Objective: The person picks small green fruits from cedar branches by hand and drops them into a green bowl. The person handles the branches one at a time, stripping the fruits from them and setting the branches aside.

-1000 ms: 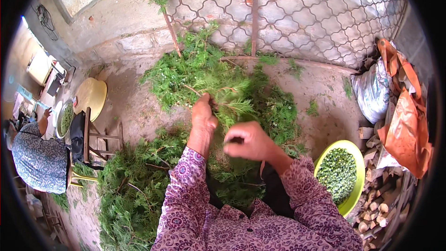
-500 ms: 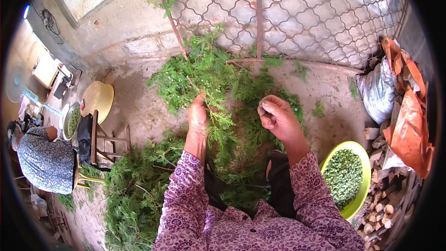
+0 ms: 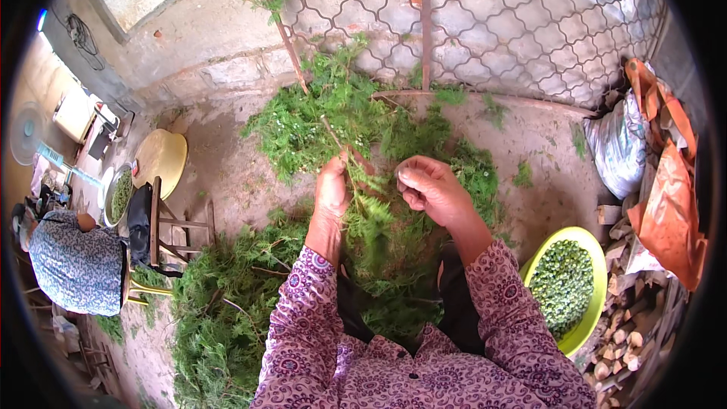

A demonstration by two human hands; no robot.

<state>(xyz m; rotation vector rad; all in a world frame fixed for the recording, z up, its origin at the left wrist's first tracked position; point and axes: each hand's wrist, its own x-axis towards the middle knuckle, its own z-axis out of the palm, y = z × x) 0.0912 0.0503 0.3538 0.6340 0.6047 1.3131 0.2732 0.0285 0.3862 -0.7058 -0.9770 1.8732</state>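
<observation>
Sprig is held up to the left of the basin and a little farther off, its bare stem end pointing away and its leafy end drooping. The left hand is closed around the stem, most of its fingers turned out of sight. The right hand, between the left hand and the basin, has its fingers curled, thumb and forefinger together; whether something small is pinched there, I cannot tell. Blur smears the drooping leaves, so their lower edge is hard to separate from the greens behind.

Green pieces fill much of the basin, too small to name surely. The heap lies well left of the basin, partly covered by the left sleeve. Beyond the basin, the sack shows faint bluish marks, creased and unreadable. Right of the basin, the firewood runs into the dark rim of the view. Far left of the basin sits a co-worker, hands hard to make out; near them, a red thing is too tiny for any lettering to show.
</observation>
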